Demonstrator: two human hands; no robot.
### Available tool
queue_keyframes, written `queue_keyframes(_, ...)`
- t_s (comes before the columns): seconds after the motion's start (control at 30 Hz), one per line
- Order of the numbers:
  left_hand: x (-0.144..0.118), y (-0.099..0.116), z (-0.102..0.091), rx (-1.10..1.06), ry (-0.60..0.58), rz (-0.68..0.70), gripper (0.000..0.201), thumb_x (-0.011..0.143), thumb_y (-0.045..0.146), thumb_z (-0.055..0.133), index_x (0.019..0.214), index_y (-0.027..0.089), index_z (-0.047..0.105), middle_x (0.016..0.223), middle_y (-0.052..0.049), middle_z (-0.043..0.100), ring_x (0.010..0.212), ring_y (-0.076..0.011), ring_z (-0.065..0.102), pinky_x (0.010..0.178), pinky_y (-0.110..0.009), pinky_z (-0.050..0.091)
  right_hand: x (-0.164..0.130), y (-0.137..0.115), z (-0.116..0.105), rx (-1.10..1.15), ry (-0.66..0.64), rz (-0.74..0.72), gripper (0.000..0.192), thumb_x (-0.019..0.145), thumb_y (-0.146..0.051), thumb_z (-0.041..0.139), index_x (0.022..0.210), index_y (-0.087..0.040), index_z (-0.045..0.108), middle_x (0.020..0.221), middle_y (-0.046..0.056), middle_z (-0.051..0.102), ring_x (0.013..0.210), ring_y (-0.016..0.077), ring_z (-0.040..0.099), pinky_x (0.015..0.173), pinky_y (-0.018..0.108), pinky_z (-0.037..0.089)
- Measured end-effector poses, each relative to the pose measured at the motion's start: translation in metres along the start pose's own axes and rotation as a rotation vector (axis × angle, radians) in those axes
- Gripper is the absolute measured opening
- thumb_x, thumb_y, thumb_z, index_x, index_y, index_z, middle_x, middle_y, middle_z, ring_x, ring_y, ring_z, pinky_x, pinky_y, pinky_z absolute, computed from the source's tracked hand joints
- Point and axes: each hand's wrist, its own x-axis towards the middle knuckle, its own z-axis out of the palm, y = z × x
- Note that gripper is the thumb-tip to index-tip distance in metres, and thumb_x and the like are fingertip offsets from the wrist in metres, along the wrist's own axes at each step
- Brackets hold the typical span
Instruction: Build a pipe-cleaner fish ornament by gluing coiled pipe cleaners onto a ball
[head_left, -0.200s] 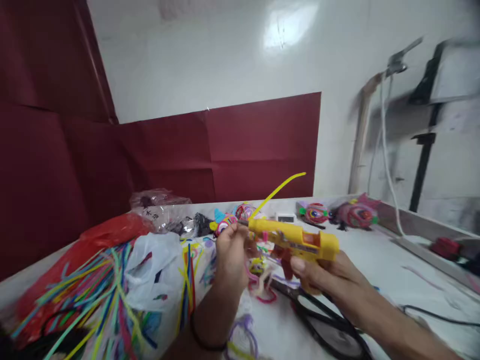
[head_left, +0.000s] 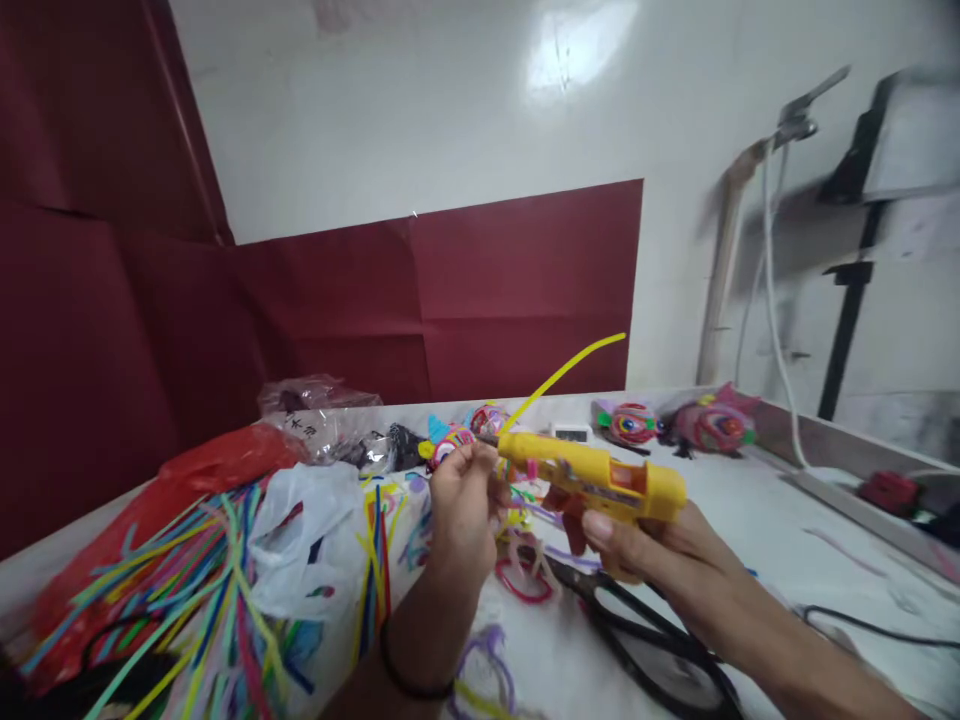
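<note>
My right hand (head_left: 637, 545) grips a yellow hot glue gun (head_left: 592, 470), its nozzle pointing left at my left fingertips. My left hand (head_left: 465, 500) is closed in a pinch just beside the nozzle. A yellow pipe cleaner (head_left: 562, 372) rises from behind the nozzle up to the right, and its lower end seems to be in my left fingers, though that end is hidden. Just behind my left hand shows a colourful fish-shaped craft (head_left: 452, 440) with a blue fin. Below the glue gun lie black-handled scissors (head_left: 637, 625) and pink and white pipe cleaner loops (head_left: 525, 580).
On the left, many pipe cleaners (head_left: 187, 590) spill from a red plastic bag (head_left: 232, 455) beside a white bag (head_left: 300, 540). More fish crafts (head_left: 630, 425) stand at the back, near a small white display (head_left: 571, 433). A black cable (head_left: 877, 628) crosses the right side.
The pipe cleaner's free tip has swung slightly up and to the right. The glue gun has shifted a little right, while its nozzle stays beside my left fingertips.
</note>
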Motion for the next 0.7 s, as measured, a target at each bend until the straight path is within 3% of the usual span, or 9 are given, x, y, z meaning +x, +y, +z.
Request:
queue_keyframes(0.1, -0.001, 0.007, 0.002, -0.025, -0.004, 0.030, 0.026, 0.067, 0.034, 0.070, 0.068, 0.018, 0.050, 0.043, 0.009, 0.044, 0.034, -0.0037, 0.035, 0.034, -0.015, 0.025, -0.001, -0.003, -0.007, -0.052, 0.088, -0.015, 0.037, 0.087, -0.046, 0.057, 0.113, -0.022, 0.066, 0.079, 0.004, 0.065, 0.064, 0.0171, 0.055, 0.053, 0.026, 0.049)
queue_keyframes(0.2, -0.001, 0.012, 0.002, -0.053, 0.000, 0.041, 0.029, 0.065, 0.035, 0.074, 0.069, 0.018, 0.050, 0.044, 0.010, 0.041, 0.035, -0.0029, 0.033, 0.034, -0.015, 0.023, -0.001, -0.007, -0.013, -0.130, 0.151, -0.056, 0.036, 0.086, -0.046, 0.058, 0.112, -0.023, 0.067, 0.084, 0.005, 0.069, 0.069, 0.0204, 0.061, 0.064, 0.031, 0.055)
queue_keyframes(0.43, -0.002, 0.020, 0.001, -0.081, -0.026, 0.081, 0.030, 0.066, 0.033, 0.074, 0.069, 0.017, 0.049, 0.047, 0.010, 0.040, 0.037, -0.0015, 0.032, 0.037, -0.013, 0.022, 0.002, -0.010, -0.016, -0.315, 0.156, -0.148, 0.038, 0.087, -0.045, 0.055, 0.117, -0.023, 0.064, 0.104, 0.008, 0.070, 0.094, 0.0259, 0.066, 0.083, 0.037, 0.055)
queue_keyframes(0.7, -0.006, 0.021, 0.003, -0.056, -0.040, 0.073, 0.031, 0.067, 0.035, 0.073, 0.068, 0.018, 0.047, 0.047, 0.010, 0.041, 0.036, -0.0010, 0.030, 0.035, -0.013, 0.019, 0.002, -0.005, -0.017, -0.477, 0.127, -0.199, 0.032, 0.089, -0.042, 0.051, 0.112, -0.024, 0.064, 0.095, 0.005, 0.070, 0.086, 0.0242, 0.066, 0.079, 0.037, 0.055)
